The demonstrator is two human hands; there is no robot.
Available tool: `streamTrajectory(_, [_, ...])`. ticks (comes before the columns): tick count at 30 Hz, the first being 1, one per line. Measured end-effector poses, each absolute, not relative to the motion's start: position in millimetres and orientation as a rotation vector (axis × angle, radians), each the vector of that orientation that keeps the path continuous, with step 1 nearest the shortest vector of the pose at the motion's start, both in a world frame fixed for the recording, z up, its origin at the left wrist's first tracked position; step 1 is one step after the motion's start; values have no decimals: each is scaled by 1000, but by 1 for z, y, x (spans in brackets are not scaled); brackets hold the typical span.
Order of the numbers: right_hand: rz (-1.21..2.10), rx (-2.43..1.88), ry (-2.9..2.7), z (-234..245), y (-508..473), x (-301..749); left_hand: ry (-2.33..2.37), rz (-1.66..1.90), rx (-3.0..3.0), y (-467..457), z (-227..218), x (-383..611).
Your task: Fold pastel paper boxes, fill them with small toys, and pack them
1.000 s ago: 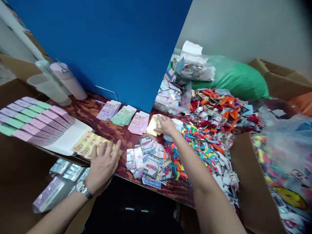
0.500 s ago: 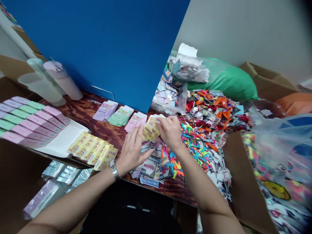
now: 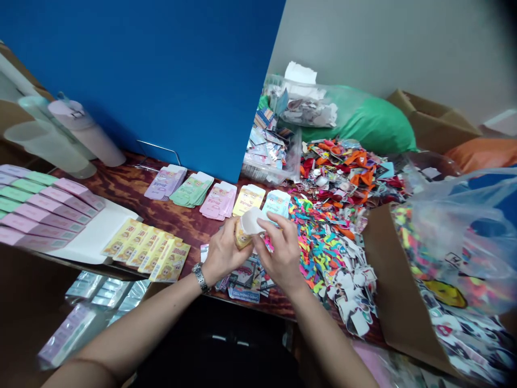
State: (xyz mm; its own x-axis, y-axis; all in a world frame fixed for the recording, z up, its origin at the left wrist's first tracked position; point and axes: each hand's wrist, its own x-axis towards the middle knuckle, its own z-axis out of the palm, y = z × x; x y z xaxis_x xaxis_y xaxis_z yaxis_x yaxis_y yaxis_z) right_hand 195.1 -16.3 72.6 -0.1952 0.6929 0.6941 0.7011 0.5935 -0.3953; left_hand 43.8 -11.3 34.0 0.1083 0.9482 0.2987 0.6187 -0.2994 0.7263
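A small yellow printed carton with a raised white flap is gripped by my left hand, fingers wrapped round its side. My right hand pinches the white flap at the carton's upper right. Just beyond lie piles of flat cartons: purple, green, pink, yellow and blue. To the left, several yellow boxes lie overlapped in a row. Under my hands are printed cards, partly covered.
Pink, green and purple boxes fill a white tray at left. Tumblers stand behind. Colourful small pieces heap up at right, beside an open cardboard box. A blue panel borders the back.
My hands have drawn the yellow carton nearer from its pile; it was flat and now stands opened, with its white flap up. The view has shifted slightly to the right.
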Motion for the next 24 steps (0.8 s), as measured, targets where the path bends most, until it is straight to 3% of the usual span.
streamTrajectory(3, [-80, -1174, -1904, 62, -27, 196, 1485, 1055, 1960, -13, 37, 41])
streamTrajectory(8, [410, -1204, -1813, 56, -38, 196, 1338, 1065, 2163, -17, 37, 38])
streamTrajectory(13, [891, -1242, -1348, 64, -32, 194, 1288, 1037, 2321, -20, 32, 36])
streamTrajectory(17, [1132, -1153, -1321, 66, -24, 194, 1296, 1049, 2365, -21, 30, 34])
streamTrajectory(21, [1197, -1176, -1396, 66, -21, 199, 1336, 1042, 2369, -22, 28, 31])
streamTrajectory(24, [1017, -1256, -1564, 70, -20, 202, 1384, 944, 2374, -23, 29, 31])
